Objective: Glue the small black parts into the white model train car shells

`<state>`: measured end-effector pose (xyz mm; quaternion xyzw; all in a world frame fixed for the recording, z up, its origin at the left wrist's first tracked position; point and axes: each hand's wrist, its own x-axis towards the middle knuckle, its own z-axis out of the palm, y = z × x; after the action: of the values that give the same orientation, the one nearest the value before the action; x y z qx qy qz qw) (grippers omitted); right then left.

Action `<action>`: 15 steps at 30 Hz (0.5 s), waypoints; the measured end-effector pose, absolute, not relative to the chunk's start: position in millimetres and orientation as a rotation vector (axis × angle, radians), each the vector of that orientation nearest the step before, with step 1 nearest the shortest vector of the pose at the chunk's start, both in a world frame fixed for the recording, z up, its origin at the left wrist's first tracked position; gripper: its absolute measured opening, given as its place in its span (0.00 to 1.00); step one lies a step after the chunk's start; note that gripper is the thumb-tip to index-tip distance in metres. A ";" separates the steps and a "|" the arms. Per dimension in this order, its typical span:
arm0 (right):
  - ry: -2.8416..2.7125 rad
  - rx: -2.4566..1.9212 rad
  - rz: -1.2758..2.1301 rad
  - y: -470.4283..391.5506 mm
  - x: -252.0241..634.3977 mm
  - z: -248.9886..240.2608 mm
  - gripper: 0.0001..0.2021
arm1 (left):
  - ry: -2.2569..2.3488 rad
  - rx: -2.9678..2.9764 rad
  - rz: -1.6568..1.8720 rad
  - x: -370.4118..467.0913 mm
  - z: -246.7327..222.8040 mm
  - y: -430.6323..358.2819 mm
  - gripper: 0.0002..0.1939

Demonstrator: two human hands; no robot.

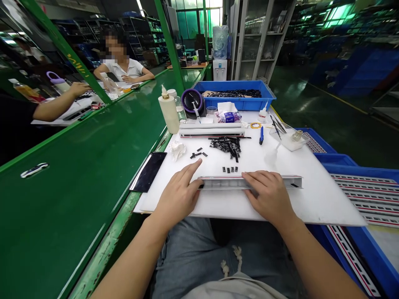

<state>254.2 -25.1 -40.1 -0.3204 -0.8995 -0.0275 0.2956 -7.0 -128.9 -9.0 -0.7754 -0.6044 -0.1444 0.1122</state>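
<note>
A long, pale channel-shaped strip (222,183) with a thin red line along its top edge lies across the front of the white board. My right hand (269,195) grips it right of the middle, fingers over the far edge and thumb at the near side. At its left end is my left hand (179,191), thumb pressed at a small black piece there, index finger stretched forward; its other fingers are partly hidden. Just beyond the strip stand several small black pieces (228,170) in a row. Farther back lies a heap of black pieces (227,145), with a few loose ones (198,153) to its left.
Behind are another strip (212,129), a blue bin (237,104), a pump bottle (169,112), a syringe (196,112), a tissue pack (229,116) and a blue cutter (261,135). Blue trays (343,160) of strips stand right. Co-workers sit across the green table (93,178).
</note>
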 end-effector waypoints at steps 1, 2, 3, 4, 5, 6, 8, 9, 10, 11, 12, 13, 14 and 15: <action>-2.387 -0.838 -0.082 -26.0 254.5 -40.2 0.19 | -1.773 -2.255 -0.456 -6.9 -10.9 -132.6 0.10; -2.381 -0.823 -0.088 -26.7 254.7 -40.2 0.19 | -1.774 -2.236 -0.486 -6.7 -13.2 -136.0 0.10; -2.375 -0.810 -0.093 -27.3 254.7 -40.0 0.19 | -1.777 -2.219 -0.515 -6.6 -15.7 -138.9 0.10; -2.370 -0.798 -0.098 -27.7 254.6 -39.7 0.19 | -1.778 -2.208 -0.540 -6.4 -18.0 -141.2 0.10; -2.365 -0.789 -0.103 -28.0 254.4 -39.3 0.19 | -1.779 -2.203 -0.558 -6.2 -20.1 -143.0 0.10; -2.362 -0.781 -0.110 -28.2 254.2 -38.8 0.18 | -1.778 -2.201 -0.574 -6.1 -21.7 -144.2 0.10; -2.358 -0.770 -0.121 -28.4 253.8 -37.9 0.18 | -1.778 -2.196 -0.596 -5.9 -23.6 -145.3 0.10; -2.357 -0.765 -0.125 -28.3 253.7 -37.7 0.18 | -1.777 -2.195 -0.604 -5.8 -23.9 -145.4 0.09; -2.357 -0.760 -0.127 -28.3 253.7 -37.5 0.18 | -1.776 -2.194 -0.608 -5.8 -24.0 -145.3 0.09; -2.357 -0.756 -0.128 -28.2 253.7 -37.5 0.18 | -1.775 -2.194 -0.610 -5.9 -24.1 -145.2 0.08; -2.357 -0.753 -0.129 -28.0 253.8 -37.6 0.18 | -1.774 -2.194 -0.610 -6.0 -24.1 -145.0 0.08; -2.356 -0.751 -0.130 -27.9 253.8 -37.7 0.18 | -1.772 -2.195 -0.609 -6.1 -24.3 -144.9 0.07; -2.358 -0.748 -0.131 -27.8 253.9 -37.9 0.18 | -1.770 -2.198 -0.608 -6.3 -24.6 -144.8 0.07; -2.360 -0.746 -0.130 -27.7 253.9 -38.1 0.18 | -1.767 -2.202 -0.607 -6.5 -25.0 -144.7 0.06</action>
<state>253.9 -27.7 -38.1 -0.2846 -0.9003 -0.0497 0.3256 -6.5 -144.7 -25.0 -0.7565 -0.6069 -0.2084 0.1266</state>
